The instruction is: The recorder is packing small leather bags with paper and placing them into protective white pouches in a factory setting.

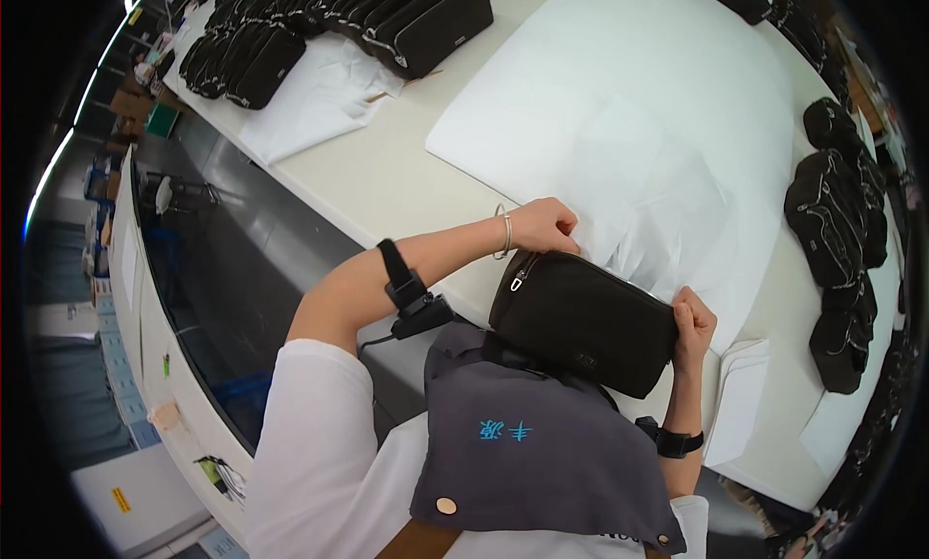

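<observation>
A black zippered fabric bag (pixel 588 319) stands at the near edge of the table, its zipper along the top and a metal zipper pull at its left end. My left hand (pixel 544 226) grips the top rim of the bag near the left, fingertips partly hidden behind it. At the bag's right end, my right hand (pixel 693 323) holds the upper corner between thumb and curled fingers. Thin translucent white sheeting (pixel 653 196) lies crumpled right behind the bag and touches its open top edge.
Rows of black bags (pixel 428 22) stand at the far left beside crumpled white sheeting (pixel 319 94). More black bags (pixel 827 218) lie along the right side. A stack of white sheets (pixel 740 399) is near my right forearm. Other people are partly visible at the picture's edges.
</observation>
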Demonstrator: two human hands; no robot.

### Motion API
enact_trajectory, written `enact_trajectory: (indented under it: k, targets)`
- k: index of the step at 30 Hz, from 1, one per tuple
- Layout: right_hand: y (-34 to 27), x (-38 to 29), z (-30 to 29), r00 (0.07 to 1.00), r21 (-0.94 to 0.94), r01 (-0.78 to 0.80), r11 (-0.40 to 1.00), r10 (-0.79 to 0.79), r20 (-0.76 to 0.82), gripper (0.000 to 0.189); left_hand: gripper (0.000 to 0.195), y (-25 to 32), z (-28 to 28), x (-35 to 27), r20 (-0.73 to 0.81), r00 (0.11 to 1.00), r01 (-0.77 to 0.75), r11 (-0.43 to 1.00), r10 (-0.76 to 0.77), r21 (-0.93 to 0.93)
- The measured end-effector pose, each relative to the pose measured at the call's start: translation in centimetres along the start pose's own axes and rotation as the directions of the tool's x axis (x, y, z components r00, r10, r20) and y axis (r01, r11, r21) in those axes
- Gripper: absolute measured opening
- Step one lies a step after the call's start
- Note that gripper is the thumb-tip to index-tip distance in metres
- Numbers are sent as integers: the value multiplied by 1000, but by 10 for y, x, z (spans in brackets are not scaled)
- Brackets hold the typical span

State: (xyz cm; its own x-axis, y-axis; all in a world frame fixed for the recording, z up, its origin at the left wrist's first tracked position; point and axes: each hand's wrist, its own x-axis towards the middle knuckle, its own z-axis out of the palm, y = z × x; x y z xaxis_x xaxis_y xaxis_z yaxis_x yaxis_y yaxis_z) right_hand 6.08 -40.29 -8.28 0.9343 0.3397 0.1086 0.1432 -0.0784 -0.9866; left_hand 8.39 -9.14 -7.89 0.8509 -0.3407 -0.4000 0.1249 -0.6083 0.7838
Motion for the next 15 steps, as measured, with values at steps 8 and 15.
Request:
enact_trajectory:
  k: [8,15]
  targets:
    - [11,-20,-22,987,6,-31,999,32,-157,37,1,5,-1,-29,303,952,128,836,48,-533]
    - [-22,-10,-21,997,-163,-67,984,71,19,32,31,42,-9,-33,-199,965,113,956,-170,-270]
